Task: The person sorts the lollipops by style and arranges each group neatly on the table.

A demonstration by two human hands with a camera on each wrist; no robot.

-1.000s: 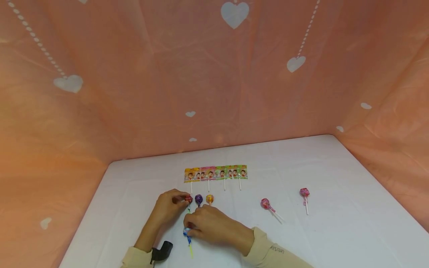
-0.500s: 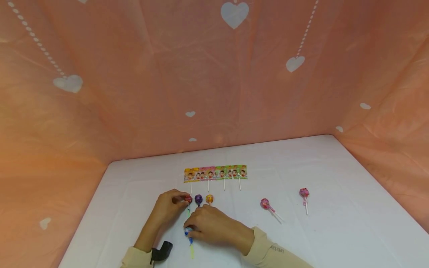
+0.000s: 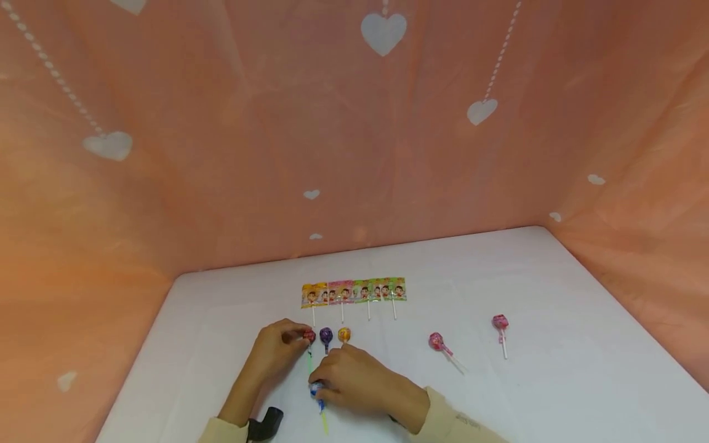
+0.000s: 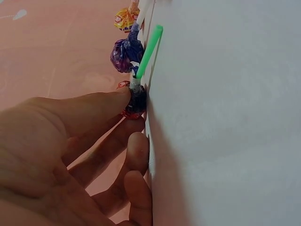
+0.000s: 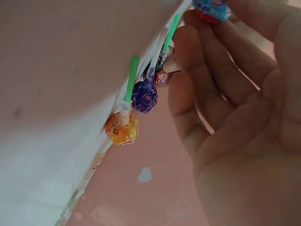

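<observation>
Pinching, left hand (image 3: 279, 347): fingers (image 4: 101, 106) curled on the red lollipop (image 3: 309, 336), flat on the tabletop (image 3: 554, 381).
Right hand (image 3: 354, 381): fingers pinch the blue lollipop (image 3: 316, 389) nearer the person.
Row: purple lollipop (image 3: 325, 334), orange lollipop (image 3: 344, 334) just beside the red one.
Beyond: wrapped lollipop strip (image 3: 353, 291).

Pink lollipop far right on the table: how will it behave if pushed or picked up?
The pink lollipop has a round head on a thin stick, so a push would probably pivot or roll it. It looks light. The crinkled wrapper may be slick; pinching the stick seems safer.
</observation>
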